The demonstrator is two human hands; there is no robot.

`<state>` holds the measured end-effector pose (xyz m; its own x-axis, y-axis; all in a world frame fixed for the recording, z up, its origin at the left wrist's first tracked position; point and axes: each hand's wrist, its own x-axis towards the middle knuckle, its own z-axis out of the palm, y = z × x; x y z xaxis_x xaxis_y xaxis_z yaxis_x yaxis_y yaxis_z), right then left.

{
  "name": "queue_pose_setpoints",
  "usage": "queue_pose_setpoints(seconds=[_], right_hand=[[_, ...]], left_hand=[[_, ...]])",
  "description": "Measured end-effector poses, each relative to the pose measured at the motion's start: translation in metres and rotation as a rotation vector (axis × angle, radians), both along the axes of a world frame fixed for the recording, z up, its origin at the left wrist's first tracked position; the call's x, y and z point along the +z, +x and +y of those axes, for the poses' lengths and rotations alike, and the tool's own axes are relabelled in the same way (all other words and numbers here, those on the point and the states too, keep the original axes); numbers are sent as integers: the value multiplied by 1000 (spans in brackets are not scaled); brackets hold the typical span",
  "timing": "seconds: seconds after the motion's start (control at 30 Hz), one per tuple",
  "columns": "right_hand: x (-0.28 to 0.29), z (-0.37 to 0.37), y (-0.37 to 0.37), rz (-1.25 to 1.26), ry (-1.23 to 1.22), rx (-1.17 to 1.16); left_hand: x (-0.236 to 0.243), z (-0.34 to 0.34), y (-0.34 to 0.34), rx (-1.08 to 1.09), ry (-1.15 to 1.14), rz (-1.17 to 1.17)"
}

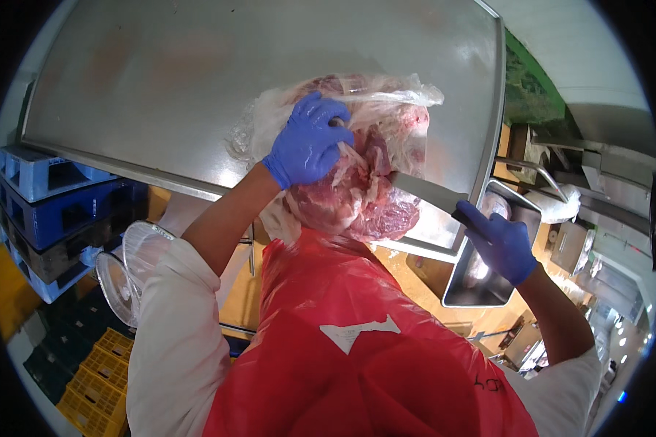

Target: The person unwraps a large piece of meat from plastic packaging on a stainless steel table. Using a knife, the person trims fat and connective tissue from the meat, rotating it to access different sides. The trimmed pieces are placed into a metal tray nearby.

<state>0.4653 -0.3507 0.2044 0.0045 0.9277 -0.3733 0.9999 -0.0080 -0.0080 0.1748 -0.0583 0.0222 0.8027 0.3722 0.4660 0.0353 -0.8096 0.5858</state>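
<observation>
A large slab of raw red meat (357, 193) lies on clear plastic wrap (386, 95) at the near edge of a steel table (160, 80). My left hand (307, 142), in a blue glove, presses down on the top of the meat and pinches a strip of fat. My right hand (499, 240), also blue-gloved, grips the handle of a long knife (426, 191). Its blade runs left into the side of the meat. A red plastic apron (342, 328) covers my front below the meat.
Blue plastic pallets (51, 204) are stacked at the left, with yellow crates (95, 386) and dark crates below them. A steel tray (481, 269) sits under the table's right corner. Clear plastic covers (135, 262) lie by my left elbow. Steel equipment stands at the right.
</observation>
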Motion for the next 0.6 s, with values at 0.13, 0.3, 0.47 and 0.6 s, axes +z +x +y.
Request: queue_pose_setpoints(seconds=[0.13, 0.3, 0.47, 0.6], right_hand=[[-40, -24, 8, 183, 60, -136], [-115, -76, -2, 285, 285, -241], [-88, -77, -40, 181, 311, -220], [-17, -82, -62, 187, 177, -302]], left_hand=[[-1, 6, 4, -3, 76, -62], [-1, 14, 4, -87, 69, -44], [21, 1, -4, 33, 230, 44], [28, -57, -21, 388, -50, -110]])
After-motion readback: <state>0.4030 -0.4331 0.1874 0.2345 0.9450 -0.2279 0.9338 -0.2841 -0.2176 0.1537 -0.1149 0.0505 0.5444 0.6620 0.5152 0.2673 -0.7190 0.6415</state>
